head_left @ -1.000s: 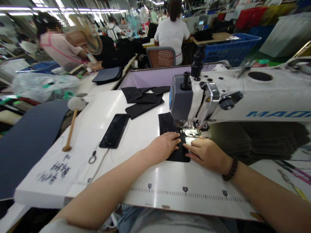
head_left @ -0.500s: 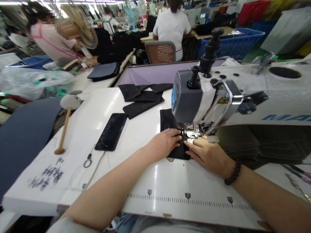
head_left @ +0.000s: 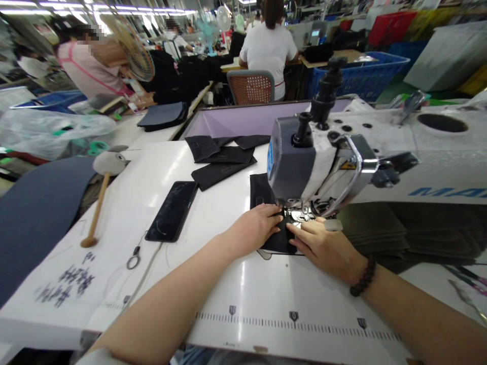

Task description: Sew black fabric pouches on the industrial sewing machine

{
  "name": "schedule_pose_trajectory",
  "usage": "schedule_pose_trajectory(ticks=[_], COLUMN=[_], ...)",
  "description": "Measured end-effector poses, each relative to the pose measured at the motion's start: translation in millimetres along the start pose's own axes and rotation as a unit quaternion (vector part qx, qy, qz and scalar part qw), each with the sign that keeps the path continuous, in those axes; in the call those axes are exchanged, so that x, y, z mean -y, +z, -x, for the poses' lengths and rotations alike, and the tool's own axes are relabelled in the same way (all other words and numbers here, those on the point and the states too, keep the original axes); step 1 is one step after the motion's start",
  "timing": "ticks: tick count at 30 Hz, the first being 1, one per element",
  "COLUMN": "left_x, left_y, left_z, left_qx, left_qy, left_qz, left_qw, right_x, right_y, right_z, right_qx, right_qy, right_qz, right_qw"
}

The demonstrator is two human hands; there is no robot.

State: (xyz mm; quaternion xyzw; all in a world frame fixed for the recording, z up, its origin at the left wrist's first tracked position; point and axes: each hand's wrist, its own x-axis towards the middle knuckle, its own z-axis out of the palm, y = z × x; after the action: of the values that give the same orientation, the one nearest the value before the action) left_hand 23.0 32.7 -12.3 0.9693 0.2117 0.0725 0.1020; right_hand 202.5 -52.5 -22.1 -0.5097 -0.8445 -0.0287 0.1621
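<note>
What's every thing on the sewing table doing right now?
left hand, flat on the black cloth
right hand, flat, fingertips on the black cloth
black cloth, lying flat, under the sewing machine
phone, face up, screen dark
mallet, lying on its side
black pieces, loosely piled

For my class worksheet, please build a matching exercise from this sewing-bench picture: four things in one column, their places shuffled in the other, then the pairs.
Things
1. phone
2. mallet
3. bead bracelet
4. black fabric piece

Places
A. under the left hand and right hand, at the sewing machine
B. on the right wrist
C. near the left edge of the table
D. flat on the table, between mallet and left hand

Pairs: 1-D, 2-C, 3-B, 4-A
</note>
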Motion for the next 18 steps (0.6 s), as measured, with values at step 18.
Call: schedule_pose_trajectory(ticks=[18], left_x=[4.4], left_y=[1.8], left_z=[-2.9], left_qx=[-0.017], left_qy=[0.010], left_qz=[-0.005], left_qw=[1.000], right_x=[-0.5], right_y=[4.4], right_z=[0.4], right_qx=[-0.024], right_qy=[0.015], right_qz=[0.007], right_qw=[1.000])
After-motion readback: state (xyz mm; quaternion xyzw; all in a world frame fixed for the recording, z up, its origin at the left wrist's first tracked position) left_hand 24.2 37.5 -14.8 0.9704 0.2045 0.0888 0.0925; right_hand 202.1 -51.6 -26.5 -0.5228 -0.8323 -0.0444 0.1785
